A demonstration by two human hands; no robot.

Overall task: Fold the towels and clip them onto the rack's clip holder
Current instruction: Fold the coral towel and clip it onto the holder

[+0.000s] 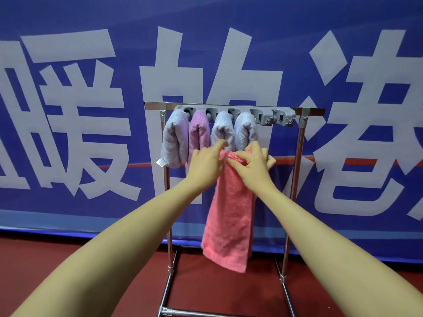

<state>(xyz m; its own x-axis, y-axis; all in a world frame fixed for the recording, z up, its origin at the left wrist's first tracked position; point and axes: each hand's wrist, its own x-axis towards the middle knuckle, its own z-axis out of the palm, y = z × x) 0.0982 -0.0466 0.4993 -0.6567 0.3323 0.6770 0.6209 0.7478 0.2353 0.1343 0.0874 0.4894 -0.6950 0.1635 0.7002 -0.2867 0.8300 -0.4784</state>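
The right hand (253,162) pinches the top fold of a pink towel (229,216); the left hand (207,165) grips the same edge just beside it, index finger extended. The towel hangs long in front of the rack (299,156), below the grey clip holder (270,116). To clip it well, bunch the fold narrow and push it squarely into a free clip. Four towels (175,138) hang clipped on the left; two clips on the right look empty.

A blue banner (68,24) with large white characters (75,115) hangs behind, above a red floor (45,259).
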